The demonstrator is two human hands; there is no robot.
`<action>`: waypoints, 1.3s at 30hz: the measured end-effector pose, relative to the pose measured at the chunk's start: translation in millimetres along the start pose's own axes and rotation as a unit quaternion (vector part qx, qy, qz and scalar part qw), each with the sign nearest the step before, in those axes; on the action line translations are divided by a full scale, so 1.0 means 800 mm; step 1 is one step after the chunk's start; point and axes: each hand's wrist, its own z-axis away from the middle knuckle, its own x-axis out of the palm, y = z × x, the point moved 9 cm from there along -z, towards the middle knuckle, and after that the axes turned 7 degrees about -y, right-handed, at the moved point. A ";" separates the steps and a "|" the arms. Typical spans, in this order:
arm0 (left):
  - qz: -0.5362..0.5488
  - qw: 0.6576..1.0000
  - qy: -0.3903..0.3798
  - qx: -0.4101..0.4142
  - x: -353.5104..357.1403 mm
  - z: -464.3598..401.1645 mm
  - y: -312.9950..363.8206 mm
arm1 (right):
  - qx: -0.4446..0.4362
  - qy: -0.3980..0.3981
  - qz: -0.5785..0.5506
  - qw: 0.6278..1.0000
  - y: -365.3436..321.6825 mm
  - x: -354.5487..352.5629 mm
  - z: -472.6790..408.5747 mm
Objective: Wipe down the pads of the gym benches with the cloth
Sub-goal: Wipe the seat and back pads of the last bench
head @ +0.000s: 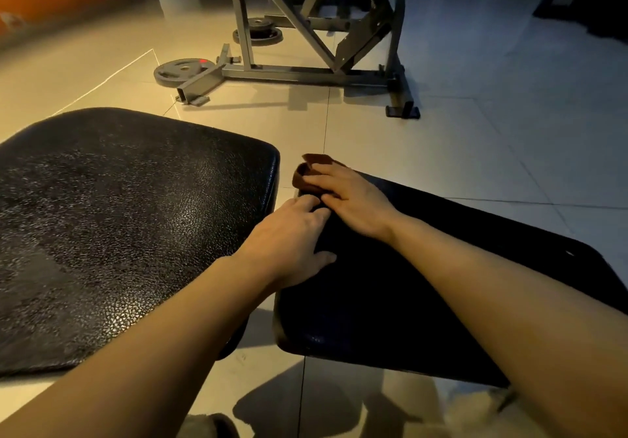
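The right hand [353,200] lies flat, fingers straight, pressing a crumpled brown cloth [306,174] onto the far left corner of the dark, smooth bench pad [424,295] on the right. The left hand [292,240] rests on that pad's left edge, fingers relaxed, holding nothing. A larger black textured leather pad [119,227] lies just left, across a narrow gap.

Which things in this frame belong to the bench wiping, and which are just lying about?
Part of the job:
brown cloth
right hand pressing the cloth
left hand resting on the pad
right bench pad
left bench pad

Lying about:
weight plates
grey machine frame
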 end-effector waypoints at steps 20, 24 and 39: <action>-0.033 0.999 -0.034 0.002 0.005 0.008 0.014 | 0.070 0.013 -0.062 0.996 0.058 -0.005 0.059; -0.035 0.998 -0.051 0.001 0.008 0.014 0.017 | 0.209 0.052 -0.063 0.974 0.141 -0.025 0.100; -0.058 0.996 -0.072 -0.003 0.015 0.036 0.034 | 0.173 0.033 -0.029 0.984 0.102 -0.008 0.098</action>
